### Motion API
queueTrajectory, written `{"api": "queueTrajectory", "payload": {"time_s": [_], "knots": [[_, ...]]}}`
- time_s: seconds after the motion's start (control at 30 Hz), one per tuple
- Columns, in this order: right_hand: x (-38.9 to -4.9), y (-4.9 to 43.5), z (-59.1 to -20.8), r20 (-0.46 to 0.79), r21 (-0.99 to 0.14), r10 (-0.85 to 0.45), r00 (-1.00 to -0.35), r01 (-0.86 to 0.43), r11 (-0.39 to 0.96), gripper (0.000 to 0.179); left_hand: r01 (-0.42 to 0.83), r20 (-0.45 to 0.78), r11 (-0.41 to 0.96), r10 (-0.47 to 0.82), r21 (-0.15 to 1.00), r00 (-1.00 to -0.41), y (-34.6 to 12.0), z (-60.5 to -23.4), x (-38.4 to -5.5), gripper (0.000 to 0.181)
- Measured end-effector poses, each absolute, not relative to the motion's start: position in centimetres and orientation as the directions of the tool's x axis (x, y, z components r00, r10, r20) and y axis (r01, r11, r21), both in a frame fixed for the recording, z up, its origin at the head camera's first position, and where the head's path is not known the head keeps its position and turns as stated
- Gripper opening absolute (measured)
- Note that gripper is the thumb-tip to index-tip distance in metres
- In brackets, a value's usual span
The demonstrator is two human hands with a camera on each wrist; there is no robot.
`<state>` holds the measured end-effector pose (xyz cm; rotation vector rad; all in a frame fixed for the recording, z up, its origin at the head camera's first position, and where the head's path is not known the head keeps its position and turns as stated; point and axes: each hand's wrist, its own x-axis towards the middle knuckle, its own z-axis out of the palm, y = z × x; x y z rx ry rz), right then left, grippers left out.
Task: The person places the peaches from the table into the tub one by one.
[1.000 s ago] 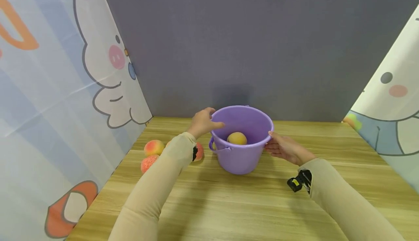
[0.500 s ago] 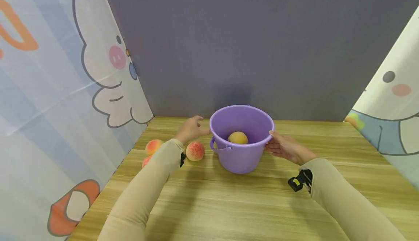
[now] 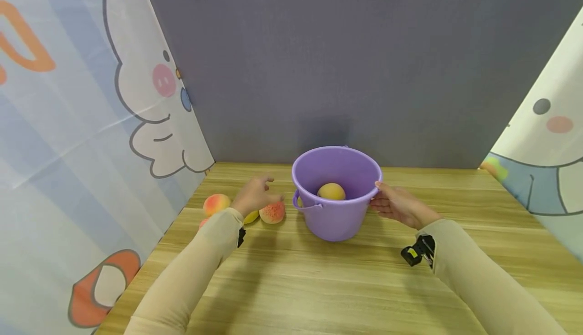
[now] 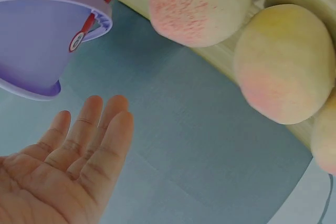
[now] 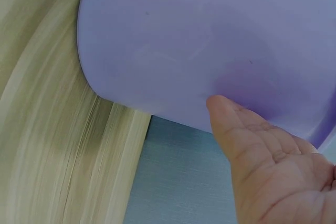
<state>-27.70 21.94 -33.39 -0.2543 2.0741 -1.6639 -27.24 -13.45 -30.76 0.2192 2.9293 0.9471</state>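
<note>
Near the far edge of the surface (image 3: 319,294), the bucket (image 3: 334,223), its rim pinched in your right hand (image 3: 402,207), looks light, smooth and slightly bendy, best held by that rim, while your left hand (image 3: 252,196), relaxed and empty, hovers near a peach (image 3: 273,214) likely light and best cupped round its middle.

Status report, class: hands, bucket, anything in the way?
Left hand empty, near peach. Right hand touching bucket at rim. Bucket upright, yellow fruit inside. Possible snag: handle.

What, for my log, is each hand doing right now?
Left hand: open, holding nothing.
Right hand: holding the purple bucket at its rim.
</note>
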Motion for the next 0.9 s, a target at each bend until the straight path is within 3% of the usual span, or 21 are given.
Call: {"api": "queueTrajectory", "payload": {"time_s": [0.43,0.67,0.9], "knots": [[-27.8,21.9,-33.5,-0.236,-0.957,-0.426,-0.873,0.134,0.256,0.078,0.079,-0.072,0.865,0.132,0.495,-0.989,-16.4,-32.4,-25.6,0.065],[-27.8,21.9,-33.4,-0.236,-0.959,-0.415,-0.879,0.141,0.246,0.077,0.037,-0.107,0.856,0.108,0.515,-0.988,-18.6,-33.0,-24.8,0.067],[-27.8,21.9,-33.5,-0.23,-0.96,-0.424,-0.876,0.134,0.245,0.077,0.022,-0.127,0.918,0.078,0.396,-0.989,-21.1,-33.3,-24.1,0.067]]}}
